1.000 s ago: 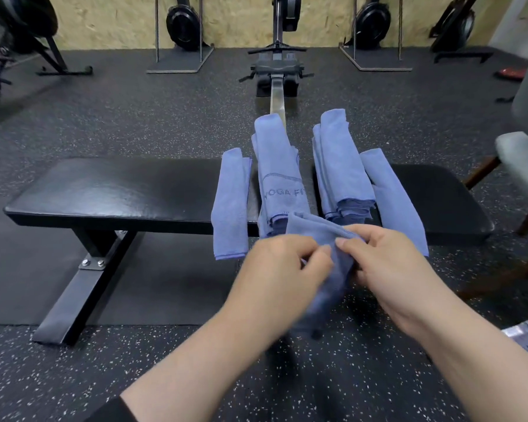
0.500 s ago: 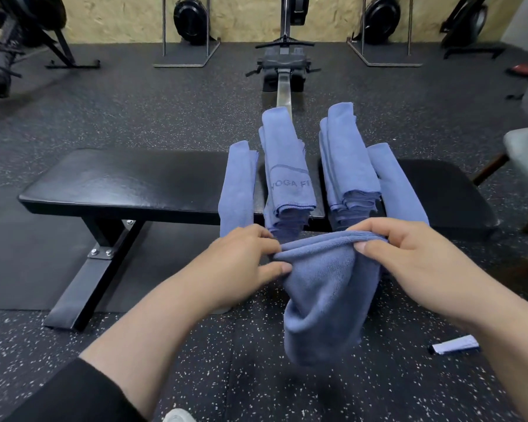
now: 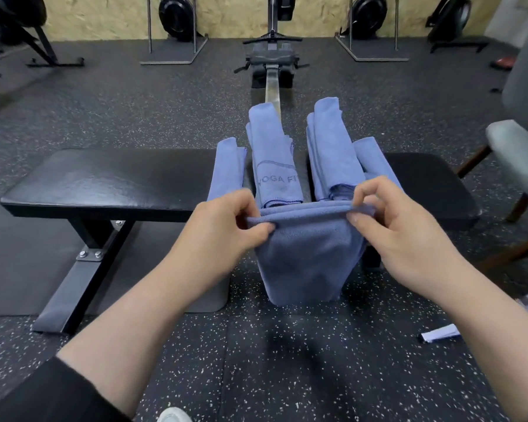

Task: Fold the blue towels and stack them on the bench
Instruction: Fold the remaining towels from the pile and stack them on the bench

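Observation:
A blue towel (image 3: 310, 260) hangs folded in front of the black bench (image 3: 113, 184), its top edge stretched level between my hands. My left hand (image 3: 223, 229) pinches the left end of that edge. My right hand (image 3: 390, 226) pinches the right end. On the bench behind lie several folded blue towels: a narrow one (image 3: 227, 169) at the left, a stack (image 3: 275, 166) printed "YOGA FI", another stack (image 3: 333, 150) to its right, and one more (image 3: 378, 162) leaning at the far right.
A grey chair (image 3: 518, 147) stands at the right of the bench. A rowing machine (image 3: 272, 59) runs away behind the towels, with more gym gear along the back wall. A small white strip (image 3: 439, 333) lies on the speckled floor at lower right.
My hands have moved apart and spread the towel's top edge wide and level. The towel, bunched between them a second ago, now hangs as a flat folded panel.

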